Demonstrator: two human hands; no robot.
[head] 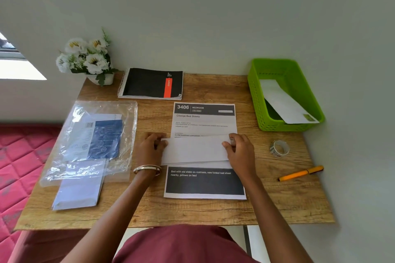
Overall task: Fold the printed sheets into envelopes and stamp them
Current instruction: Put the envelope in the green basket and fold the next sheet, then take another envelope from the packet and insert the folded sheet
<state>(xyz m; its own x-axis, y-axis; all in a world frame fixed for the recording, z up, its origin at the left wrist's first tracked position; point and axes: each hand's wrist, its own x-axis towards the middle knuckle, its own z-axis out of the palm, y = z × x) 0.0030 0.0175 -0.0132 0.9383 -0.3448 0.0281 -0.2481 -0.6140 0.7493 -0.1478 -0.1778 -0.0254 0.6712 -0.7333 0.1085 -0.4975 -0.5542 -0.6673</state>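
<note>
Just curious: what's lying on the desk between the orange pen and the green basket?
In the head view, a roll of tape lies on the bare wood between the orange pen and the green basket.

Colours, wood-grain desk point(213, 213)

Sheet point(204, 183) white, dark grey bands, white print. Basket point(275, 126) lime green. Pen point(301, 173) orange. Notebook point(152, 83) black, red stripe. Flowers point(85, 55) white. Mattress point(19, 156) pink, quilted diamonds.

**Hand and arm posture, head view**

Both forearms reach forward, converging slightly. The left hand point(152, 148), a bangle at its wrist, and the right hand point(239, 149) are level with each other, fingers curled, each pinching an end of a white paper.
</note>
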